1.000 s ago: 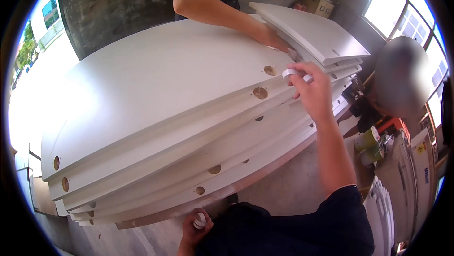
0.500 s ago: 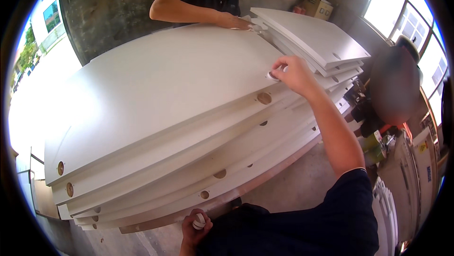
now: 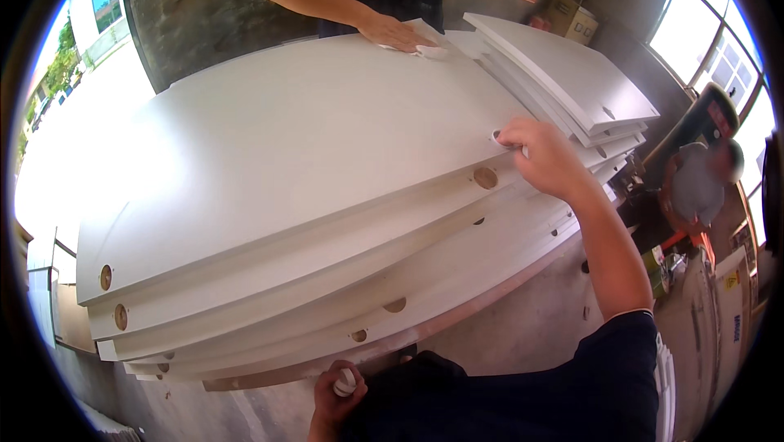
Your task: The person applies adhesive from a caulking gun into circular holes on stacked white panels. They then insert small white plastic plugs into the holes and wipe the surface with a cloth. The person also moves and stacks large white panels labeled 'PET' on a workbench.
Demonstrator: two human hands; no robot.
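A large white panel (image 3: 294, 124) lies on top of a stack of similar panels in front of me. My right hand (image 3: 543, 156) reaches to its near right corner. Its fingers are curled together beside a small round hole (image 3: 496, 138) with a pale rim; what they hold, if anything, is hidden. My left hand (image 3: 337, 390), low near my body, is closed round a small white disc-like thing (image 3: 345, 382). Another round hole (image 3: 105, 278) shows at the top panel's near left corner. The panels below have more round holes (image 3: 485, 177) near their edges.
Across the stack, a co-worker's hand (image 3: 396, 32) presses a white cloth (image 3: 425, 46) on the panel. Smaller white panels (image 3: 563, 71) are piled at the right. Another person (image 3: 698, 185) is farther right. Flat boards (image 3: 723, 319) lean at the lower right.
My right hand has turned, its fingers now lower at the corner hole; the white piece seen in them before is mostly hidden. The co-worker's hand has shifted with the cloth. My view has moved slightly.
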